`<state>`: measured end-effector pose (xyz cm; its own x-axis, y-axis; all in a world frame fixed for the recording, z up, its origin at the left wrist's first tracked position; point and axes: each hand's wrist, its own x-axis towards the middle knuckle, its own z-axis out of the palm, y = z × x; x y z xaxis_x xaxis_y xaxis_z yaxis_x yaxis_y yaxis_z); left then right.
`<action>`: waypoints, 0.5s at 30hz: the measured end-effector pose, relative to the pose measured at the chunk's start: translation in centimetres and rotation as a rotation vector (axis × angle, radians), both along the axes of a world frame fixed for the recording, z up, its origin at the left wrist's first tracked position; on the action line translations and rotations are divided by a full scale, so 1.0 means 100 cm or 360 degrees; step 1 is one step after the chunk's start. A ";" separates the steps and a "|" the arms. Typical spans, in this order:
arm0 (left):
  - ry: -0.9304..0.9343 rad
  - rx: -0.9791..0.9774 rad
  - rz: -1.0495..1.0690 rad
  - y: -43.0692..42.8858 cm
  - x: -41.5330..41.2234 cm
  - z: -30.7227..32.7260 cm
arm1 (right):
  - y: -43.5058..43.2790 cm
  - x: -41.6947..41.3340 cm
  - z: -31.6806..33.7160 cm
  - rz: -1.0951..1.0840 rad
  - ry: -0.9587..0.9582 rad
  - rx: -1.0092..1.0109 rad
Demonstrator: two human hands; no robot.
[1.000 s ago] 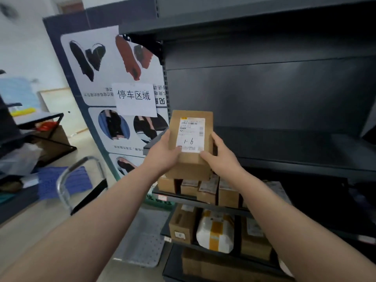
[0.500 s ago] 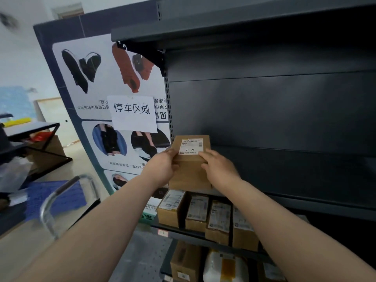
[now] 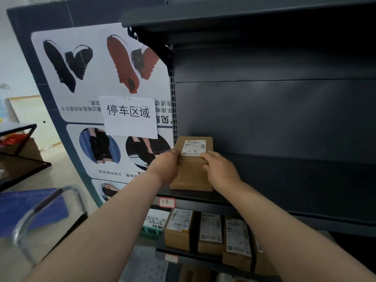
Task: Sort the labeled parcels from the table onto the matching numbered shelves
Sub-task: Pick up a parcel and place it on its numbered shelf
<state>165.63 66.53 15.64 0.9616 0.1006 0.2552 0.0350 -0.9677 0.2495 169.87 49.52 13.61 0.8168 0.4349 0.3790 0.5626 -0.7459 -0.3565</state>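
A white sheet (image 3: 130,117) taped over the poster (image 3: 67,64), left of centre, reads 停车区域 in large black characters. The poster's own small Chinese lines hang upside down, too fine to read whole. At mid-frame the parcel (image 3: 191,176) bears a shipping label (image 3: 193,147) with a handwritten mark, upside down to the camera: 1-6. Just below, a red-bordered shelf tag (image 3: 166,202) starts with 1- and the rest is unclear. Lower, another parcel (image 3: 178,237) shows 1-7 by hand; the lower tag (image 3: 171,258) beneath seems to read 1-1
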 end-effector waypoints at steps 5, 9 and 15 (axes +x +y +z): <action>0.0018 0.0022 -0.0067 0.011 0.011 0.001 | 0.010 0.006 0.000 -0.0065 0.0012 -0.0026; 0.0007 0.0047 -0.0114 0.015 0.012 -0.002 | 0.014 0.003 -0.005 -0.0130 -0.0041 -0.0053; 0.0056 0.0157 -0.0163 0.014 0.011 -0.001 | 0.006 -0.008 -0.006 -0.0242 0.0032 -0.0210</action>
<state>166.75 67.96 15.56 0.9742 -0.0227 0.2247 -0.0583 -0.9865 0.1533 169.10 50.08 13.01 0.8837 0.3510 0.3097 0.4338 -0.8626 -0.2602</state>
